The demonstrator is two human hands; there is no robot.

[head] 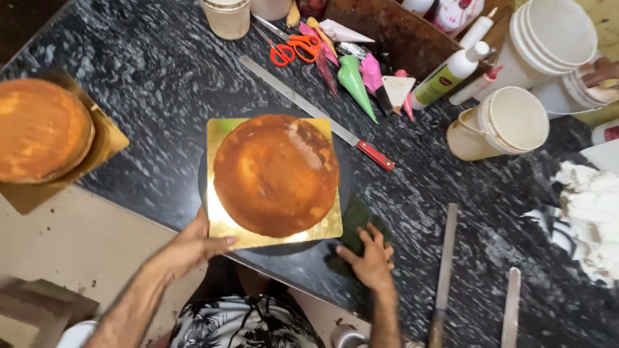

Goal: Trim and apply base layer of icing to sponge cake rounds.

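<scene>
A round brown sponge cake (276, 174) lies on a square gold board (222, 222), which rests on a dark round turntable (284, 247) on the black speckled counter. My left hand (193, 246) grips the near left edge of the gold board and turntable, thumb on the board. My right hand (369, 258) presses flat on a dark green cloth (356, 222) next to the turntable's near right edge.
A second round cake (40, 129) on a board sits far left. A long knife with a red handle (313, 111) lies behind the cake. Orange scissors (295, 48), piping bags (358, 80), squeeze bottles, white buckets (500, 122), a white cloth (590, 212) and two long spatulas (445, 270) fill the right side.
</scene>
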